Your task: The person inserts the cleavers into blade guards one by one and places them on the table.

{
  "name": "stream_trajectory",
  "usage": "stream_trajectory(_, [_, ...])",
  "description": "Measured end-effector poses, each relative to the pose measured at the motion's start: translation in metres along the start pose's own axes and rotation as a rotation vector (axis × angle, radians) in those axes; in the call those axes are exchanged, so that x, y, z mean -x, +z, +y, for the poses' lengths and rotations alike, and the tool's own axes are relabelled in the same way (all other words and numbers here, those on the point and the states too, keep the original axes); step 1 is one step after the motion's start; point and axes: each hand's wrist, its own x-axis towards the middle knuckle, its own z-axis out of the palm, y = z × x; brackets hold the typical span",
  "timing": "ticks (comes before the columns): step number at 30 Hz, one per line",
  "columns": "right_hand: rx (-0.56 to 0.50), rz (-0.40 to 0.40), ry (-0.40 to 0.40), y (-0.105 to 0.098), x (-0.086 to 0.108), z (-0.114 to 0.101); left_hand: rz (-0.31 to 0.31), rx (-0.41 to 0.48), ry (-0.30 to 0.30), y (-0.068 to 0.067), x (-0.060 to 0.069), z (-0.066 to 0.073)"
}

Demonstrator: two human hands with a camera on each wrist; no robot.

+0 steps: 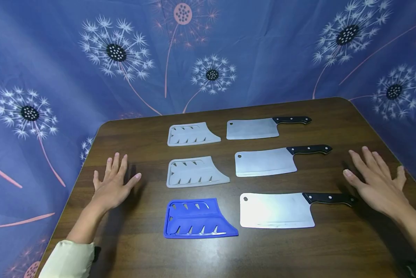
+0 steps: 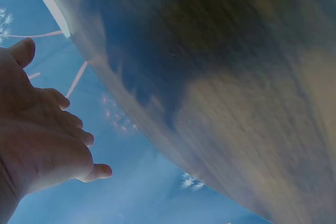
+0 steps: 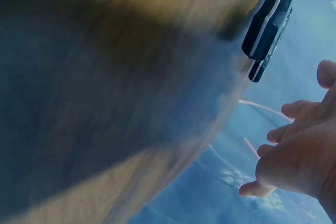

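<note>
My left hand (image 1: 112, 189) is held over the left side of the brown wood-grain table (image 1: 201, 256), fingers and thumb apart and gripping nothing; my right hand (image 1: 379, 185) is over the right side, its fingers likewise spread and unoccupied. Nearest my left hand, in a column, lie three slotted, plastic-looking blade covers: a far white cover (image 1: 190, 135), a middle white cover (image 1: 194, 172) and a bright blue cover (image 1: 194, 219) closest to me, all tapering rightward. Just right of them, one per row, lie three broad steel cleavers with riveted black handles: the far cleaver (image 1: 260, 128), the middle cleaver (image 1: 272, 161) and the near cleaver (image 1: 277, 210). Their handles point right, the near cleaver's ending just beside my right hand. A pale sleeve (image 1: 70, 256) covers my left forearm, and blue dandelion-print cloth (image 1: 263, 77) hangs behind the table.
</note>
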Motion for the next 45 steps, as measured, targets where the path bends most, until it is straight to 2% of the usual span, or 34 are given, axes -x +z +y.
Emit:
stream_trajectory(15, [-0.010, -0.001, -0.032, 0.000, -0.018, -0.010, -0.013, -0.011, 0.041, -0.001, -0.021, 0.028])
stream_trajectory(26, [-0.050, -0.010, -0.053, -0.001, -0.033, -0.017, -0.028, -0.010, 0.080, 0.001, -0.045, 0.054])
stream_trajectory(34, [-0.036, -0.003, -0.042, 0.002, -0.045, -0.025, -0.037, -0.001, 0.127, 0.006, -0.060, 0.072])
stream_trajectory(45, [-0.028, -0.024, -0.057, 0.003, -0.065, -0.034, -0.023, -0.019, 0.167, 0.007, -0.078, 0.086])
